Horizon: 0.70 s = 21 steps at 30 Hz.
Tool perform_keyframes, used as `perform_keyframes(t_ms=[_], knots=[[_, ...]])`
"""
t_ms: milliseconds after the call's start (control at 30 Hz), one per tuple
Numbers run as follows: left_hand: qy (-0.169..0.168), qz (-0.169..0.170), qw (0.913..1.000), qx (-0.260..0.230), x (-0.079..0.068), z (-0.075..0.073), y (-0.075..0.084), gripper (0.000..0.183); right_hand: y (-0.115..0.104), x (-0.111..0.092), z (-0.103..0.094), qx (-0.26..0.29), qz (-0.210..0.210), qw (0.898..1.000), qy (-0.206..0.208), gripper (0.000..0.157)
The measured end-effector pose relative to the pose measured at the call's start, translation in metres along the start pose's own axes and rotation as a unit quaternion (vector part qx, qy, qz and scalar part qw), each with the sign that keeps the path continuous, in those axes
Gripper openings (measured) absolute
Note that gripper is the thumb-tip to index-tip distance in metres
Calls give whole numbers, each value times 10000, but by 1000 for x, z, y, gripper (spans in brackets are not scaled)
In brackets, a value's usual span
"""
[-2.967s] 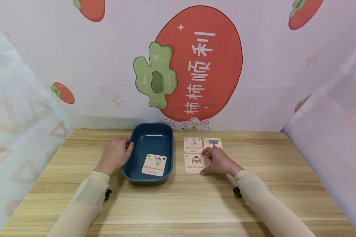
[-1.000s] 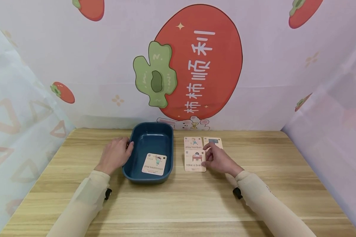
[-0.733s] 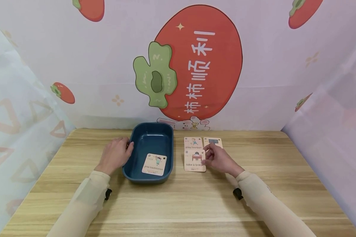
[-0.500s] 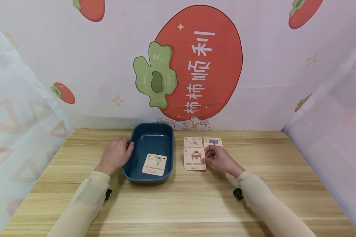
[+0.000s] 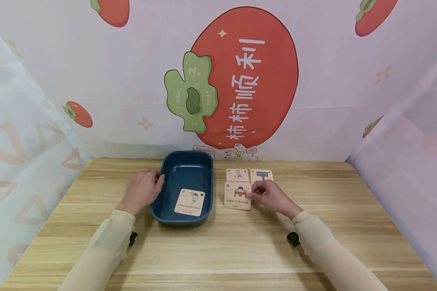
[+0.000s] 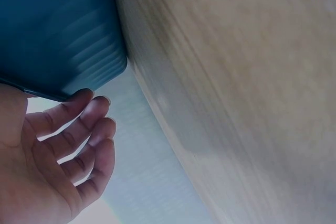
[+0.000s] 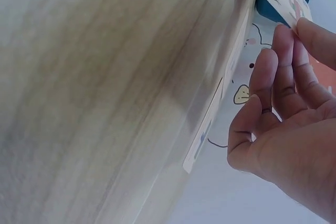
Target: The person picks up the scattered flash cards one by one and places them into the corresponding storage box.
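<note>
R hand (image 5: 270, 196): thumb + fingertips pinch the "take a break" card (image 5: 236, 196) by its R edge; remaining fingers bent, nothing else held (R wrist view).
"Take a break" card: flat on the table (image 5: 189, 258) approx. 3 s ago w/ R hand at its edge; now raised at the pinched side & tilted. Slightly further L than 0.5 s ago. Clearance of far edge: can't tell, cut off in R wrist view.
"Play football" card (image 5: 237, 175): on table, unmoved; bottom strip now hidden by the held card, head view.
Blue-board card (image 5: 261, 174): on table, just R of the football one; caption mostly hidden by R hand.
L hand (image 5: 140, 190): holds L rim of the blue tray (image 5: 183, 173), thumb over, index tip under; no chg vs. earlier.
Blue tray: same pos., b/w L hand and the table cards.
"Play badminton" card (image 5: 190, 202): face up in tray, near end; no chg.
Chg → work: pick-up of this card looks done, judging by pinch + tilt. Tally: 1 in tray, 1 in hand, 2 on table.
Risk: thin card, one-edge hold; could swivel or slip, IMO.
</note>
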<state>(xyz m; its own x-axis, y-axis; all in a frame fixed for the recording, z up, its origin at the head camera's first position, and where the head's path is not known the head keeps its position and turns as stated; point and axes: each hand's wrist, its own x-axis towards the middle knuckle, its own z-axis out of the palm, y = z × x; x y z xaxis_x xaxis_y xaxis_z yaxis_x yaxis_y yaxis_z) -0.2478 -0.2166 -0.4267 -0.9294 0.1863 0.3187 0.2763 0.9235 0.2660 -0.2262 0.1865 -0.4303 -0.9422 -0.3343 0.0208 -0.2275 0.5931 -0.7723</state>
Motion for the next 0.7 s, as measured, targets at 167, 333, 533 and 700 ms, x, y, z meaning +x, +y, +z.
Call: perform_keyframes(t_ms=[167,333,533,700], knots=[[62,47,10000,58,0,0,0,28,-3,-1,-2,60,21,10000,-68,15],[135,86,9998,122,0,1,-1,29,-8,0,-3,164,-32,9999,-42,15],[131,93,9997,164,0,1,-1,32,-18,0,-4,376,-84,9993,28,17],[108,99,9997,182,0,1,-1,34,-29,0,-2,676,-40,9977,76,15]])
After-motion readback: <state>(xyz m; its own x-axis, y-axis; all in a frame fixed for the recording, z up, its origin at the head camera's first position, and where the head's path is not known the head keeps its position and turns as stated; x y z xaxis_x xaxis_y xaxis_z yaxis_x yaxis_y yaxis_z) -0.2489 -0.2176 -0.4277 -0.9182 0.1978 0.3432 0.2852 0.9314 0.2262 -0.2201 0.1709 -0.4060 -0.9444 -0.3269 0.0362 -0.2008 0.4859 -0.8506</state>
